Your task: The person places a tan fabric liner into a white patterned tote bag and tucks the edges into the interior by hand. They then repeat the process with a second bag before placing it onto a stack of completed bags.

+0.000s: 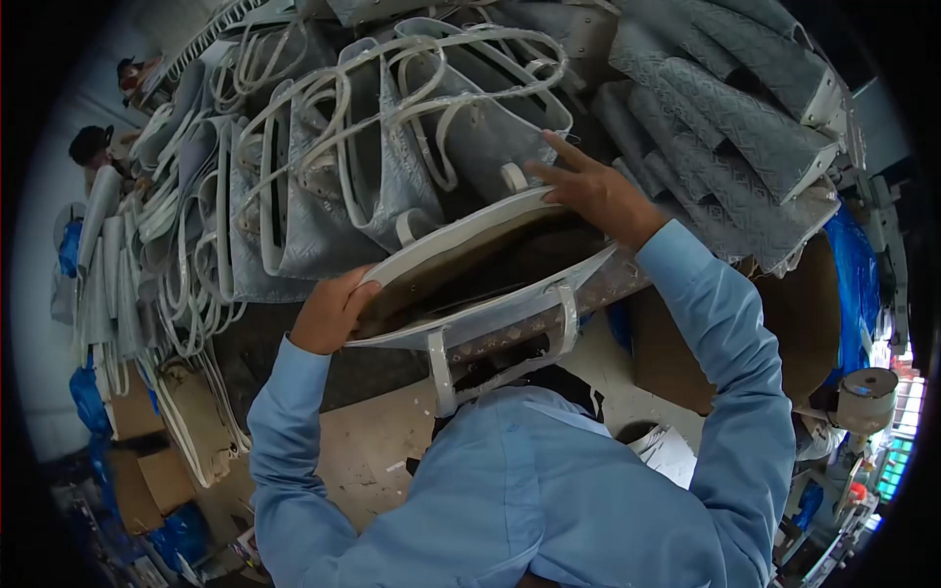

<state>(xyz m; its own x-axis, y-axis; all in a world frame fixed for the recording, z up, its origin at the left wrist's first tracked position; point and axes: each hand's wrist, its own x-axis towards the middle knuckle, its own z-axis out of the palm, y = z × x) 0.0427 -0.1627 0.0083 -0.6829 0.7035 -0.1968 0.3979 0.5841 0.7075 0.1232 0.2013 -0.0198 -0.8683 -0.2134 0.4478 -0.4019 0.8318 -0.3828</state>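
A tote bag [470, 318] with a pale rim and patterned sides is held open-mouthed before my body, its dark brown lining [480, 265] facing up. My left hand [335, 310] grips the rim at the left end, its thumb over the edge and the other fingers partly hidden. At the right end, my right hand [600, 199] rests against the rim with its fingers spread and pointing away from me. One pale handle [441, 367] hangs on the near side. Beyond the rim, part of the far handle [513, 177] shows.
Grey bags with looped handles [377, 147] crowd the surface ahead. Rolled or folded patterned pieces [720, 127] are stacked at right. A cardboard box [686, 343] stands below them. Boxes [147, 480] and blue plastic [181, 539] lie lower left. Another person [93, 147] is at far left.
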